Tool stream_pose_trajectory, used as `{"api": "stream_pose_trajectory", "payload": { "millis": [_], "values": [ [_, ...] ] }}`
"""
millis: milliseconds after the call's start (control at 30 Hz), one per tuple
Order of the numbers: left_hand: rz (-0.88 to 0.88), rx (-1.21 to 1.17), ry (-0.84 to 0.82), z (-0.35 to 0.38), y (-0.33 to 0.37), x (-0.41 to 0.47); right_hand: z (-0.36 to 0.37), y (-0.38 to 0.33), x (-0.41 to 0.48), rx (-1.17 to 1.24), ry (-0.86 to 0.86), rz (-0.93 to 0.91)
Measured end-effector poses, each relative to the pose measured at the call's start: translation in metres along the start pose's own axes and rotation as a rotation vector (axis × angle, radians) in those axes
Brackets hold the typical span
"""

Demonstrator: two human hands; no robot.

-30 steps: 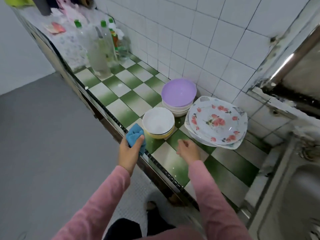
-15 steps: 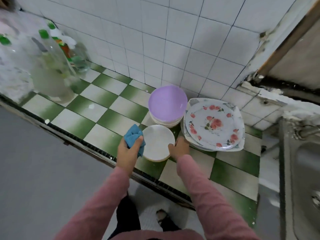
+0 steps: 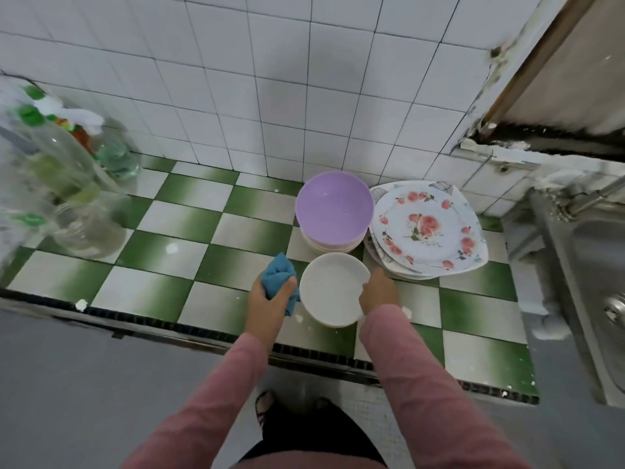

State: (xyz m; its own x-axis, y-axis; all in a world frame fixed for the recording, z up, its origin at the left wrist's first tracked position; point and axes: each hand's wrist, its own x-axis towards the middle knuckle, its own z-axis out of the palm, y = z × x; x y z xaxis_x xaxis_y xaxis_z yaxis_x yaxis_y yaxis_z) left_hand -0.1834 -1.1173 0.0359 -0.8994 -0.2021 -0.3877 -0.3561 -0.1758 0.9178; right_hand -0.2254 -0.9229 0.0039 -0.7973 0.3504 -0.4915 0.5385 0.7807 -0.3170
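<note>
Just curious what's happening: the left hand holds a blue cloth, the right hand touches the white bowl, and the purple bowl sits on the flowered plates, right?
Not quite. In the head view the purple bowl sits on a stack of pale bowls, beside the flowered plates. The left hand does hold the blue cloth, and the right hand touches the white bowl.

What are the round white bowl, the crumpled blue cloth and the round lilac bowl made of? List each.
Round white bowl: probably melamine or plastic, smooth, dull sheen. Crumpled blue cloth: soft textile, maybe microfibre; bunches in folds in the left hand. Round lilac bowl: likely plastic, even colour, thin rim.
</note>
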Motion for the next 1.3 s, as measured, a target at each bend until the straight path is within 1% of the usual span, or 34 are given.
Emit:
{"api": "stream_pose_trajectory", "payload": {
  "millis": [200,433,533,733,933,1100,1300],
  "values": [
    [-0.008,-0.023,-0.015,-0.001,0.001,0.007,-0.005,-0.004,-0.007,-0.025,-0.021,-0.05],
    [0.007,-0.033,0.034,0.007,0.001,0.01,-0.015,-0.004,-0.011,0.019,-0.076,-0.099],
    [0.005,-0.028,0.063,0.01,-0.002,0.012,-0.019,-0.001,-0.01,0.057,-0.071,-0.126],
    [0.031,-0.046,0.078,0.018,-0.007,0.018,-0.03,0.005,-0.009,0.166,0.0,-0.199],
    [0.046,-0.033,0.041,0.028,-0.005,0.027,-0.035,0.013,-0.019,0.278,0.079,-0.191],
    [0.067,-0.016,0.025,0.036,0.0,0.031,-0.041,0.025,-0.025,0.374,0.169,-0.143],
    [0.066,-0.013,0.018,0.036,-0.004,0.037,-0.04,0.033,-0.027,0.403,0.297,-0.135]
  ]
}}
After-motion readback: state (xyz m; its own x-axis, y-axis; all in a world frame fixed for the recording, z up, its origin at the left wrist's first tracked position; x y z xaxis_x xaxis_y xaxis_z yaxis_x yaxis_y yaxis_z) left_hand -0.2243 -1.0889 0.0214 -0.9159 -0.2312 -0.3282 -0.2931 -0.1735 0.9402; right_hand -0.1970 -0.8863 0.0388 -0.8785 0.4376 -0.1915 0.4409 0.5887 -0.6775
